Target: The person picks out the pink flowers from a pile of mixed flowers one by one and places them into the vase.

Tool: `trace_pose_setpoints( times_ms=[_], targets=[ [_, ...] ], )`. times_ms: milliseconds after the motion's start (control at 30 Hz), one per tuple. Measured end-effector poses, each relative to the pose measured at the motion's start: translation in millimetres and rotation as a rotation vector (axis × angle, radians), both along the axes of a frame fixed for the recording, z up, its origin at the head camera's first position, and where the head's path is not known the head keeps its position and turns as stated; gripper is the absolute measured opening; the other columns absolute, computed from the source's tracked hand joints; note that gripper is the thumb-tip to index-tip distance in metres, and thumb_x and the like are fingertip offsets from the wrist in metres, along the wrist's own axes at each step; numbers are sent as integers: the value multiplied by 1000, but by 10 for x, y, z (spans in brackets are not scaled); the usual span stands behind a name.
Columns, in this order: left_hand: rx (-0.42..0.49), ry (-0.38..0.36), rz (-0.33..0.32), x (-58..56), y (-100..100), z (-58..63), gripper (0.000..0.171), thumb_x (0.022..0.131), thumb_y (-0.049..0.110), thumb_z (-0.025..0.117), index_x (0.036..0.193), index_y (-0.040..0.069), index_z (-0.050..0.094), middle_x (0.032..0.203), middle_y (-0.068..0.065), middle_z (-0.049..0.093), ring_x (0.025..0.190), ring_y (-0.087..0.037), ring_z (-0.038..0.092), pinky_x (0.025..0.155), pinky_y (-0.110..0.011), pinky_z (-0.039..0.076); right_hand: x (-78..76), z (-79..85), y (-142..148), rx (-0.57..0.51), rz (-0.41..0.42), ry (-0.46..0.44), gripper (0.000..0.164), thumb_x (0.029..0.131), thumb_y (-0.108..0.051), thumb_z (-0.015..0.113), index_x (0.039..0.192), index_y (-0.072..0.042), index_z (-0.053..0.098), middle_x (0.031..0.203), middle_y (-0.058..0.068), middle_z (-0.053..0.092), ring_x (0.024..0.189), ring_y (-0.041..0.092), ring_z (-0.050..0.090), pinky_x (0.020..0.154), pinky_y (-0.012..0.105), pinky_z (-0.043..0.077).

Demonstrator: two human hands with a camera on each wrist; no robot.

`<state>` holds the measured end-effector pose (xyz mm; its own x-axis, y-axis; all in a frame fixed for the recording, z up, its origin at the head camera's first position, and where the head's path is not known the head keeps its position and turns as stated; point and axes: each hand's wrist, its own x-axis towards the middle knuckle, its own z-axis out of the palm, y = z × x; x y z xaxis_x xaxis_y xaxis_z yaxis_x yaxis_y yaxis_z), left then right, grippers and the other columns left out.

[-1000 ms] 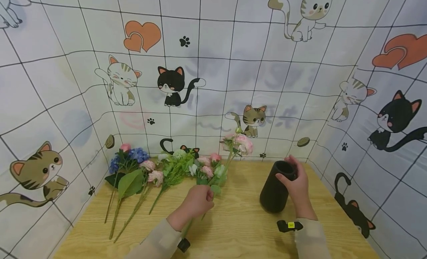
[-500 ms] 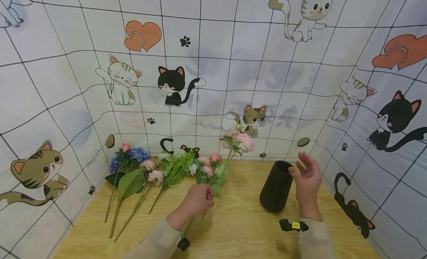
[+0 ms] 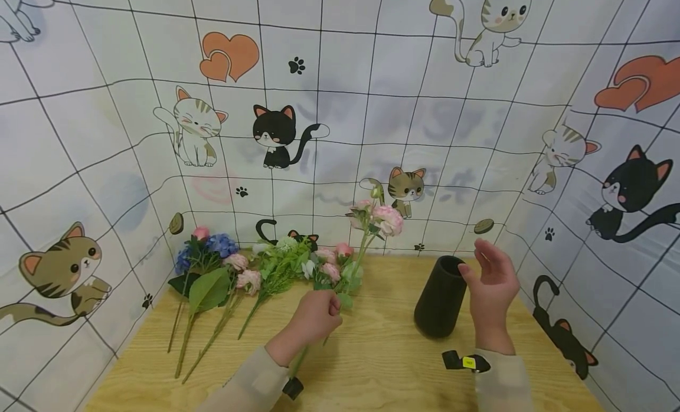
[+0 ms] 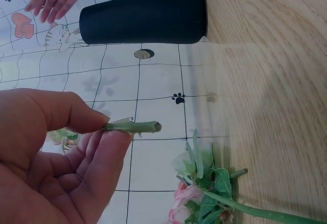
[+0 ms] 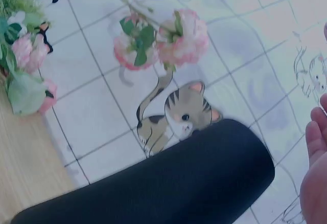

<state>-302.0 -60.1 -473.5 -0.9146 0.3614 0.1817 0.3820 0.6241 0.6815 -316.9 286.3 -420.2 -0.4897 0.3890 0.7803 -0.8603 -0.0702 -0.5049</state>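
Between thumb and fingers, my left hand (image 3: 312,319) pinches the stem of a pink flower (image 3: 389,221). Its two pink blooms and a bud stand up against the back wall cloth. The cut stem end (image 4: 148,127) sticks out past the fingertips in the left wrist view. A black vase (image 3: 438,303) stands upright on the table to the right, its mouth facing up. Beside its rim, my right hand (image 3: 494,291) is raised with fingers spread loosely and holds nothing. In the right wrist view the vase (image 5: 173,180) lies across the bottom, below the pink blooms (image 5: 184,37).
Several flower stems lie side by side on the wooden table (image 3: 382,353) at the left: blue blooms (image 3: 221,245), a large green leaf (image 3: 209,291), pale pink flowers (image 3: 248,281) and leafy greenery (image 3: 278,270). Cloth walls with cat prints (image 3: 273,134) enclose the table's back and sides.
My right hand has let go of the vase and moved off to the right, its fingers opening. The left hand still holds the pink flower, almost in place. The vase has stayed put.
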Motion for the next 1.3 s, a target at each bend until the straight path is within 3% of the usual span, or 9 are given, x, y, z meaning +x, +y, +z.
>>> trace_pose_setpoints(
  times_ms=[233,533,700,867,1133,1300],
  targets=[
    [2,-3,13,19,-7,52,7,91,2,69,94,8,66,78,2,59,67,-11,46,67,-31,41,23,49,-159,19,119,125,51,78,27,77,123,31,55,123,21,75,118,26,72,107,30,55],
    [14,8,24,22,6,71,9,91,4,70,97,11,67,82,3,63,71,-11,53,68,-30,46,39,6,-366,116,153,110,47,78,32,70,123,29,57,121,17,78,115,20,76,103,26,57],
    [24,6,17,36,14,77,10,91,4,68,97,12,67,84,4,63,71,-11,54,70,-29,47,37,-30,-493,155,146,-3,46,79,35,64,123,28,57,118,8,80,112,14,77,96,22,59],
    [31,13,17,49,28,79,9,92,5,67,97,12,67,84,5,63,71,-9,54,70,-29,47,16,-80,-597,207,111,-161,40,82,29,69,121,26,59,113,-1,80,105,7,77,92,19,60],
    [63,19,21,71,57,89,8,92,6,68,96,12,68,84,6,64,72,-9,56,68,-28,48,-14,-183,-720,249,90,-362,37,86,22,73,122,18,65,109,-5,79,101,4,76,87,19,61],
    [79,41,21,102,81,95,9,91,5,69,94,13,67,83,6,64,72,-8,56,68,-27,49,-24,-227,-782,273,121,-423,35,88,17,74,122,16,66,108,-1,79,101,5,76,87,21,62]
  ],
)
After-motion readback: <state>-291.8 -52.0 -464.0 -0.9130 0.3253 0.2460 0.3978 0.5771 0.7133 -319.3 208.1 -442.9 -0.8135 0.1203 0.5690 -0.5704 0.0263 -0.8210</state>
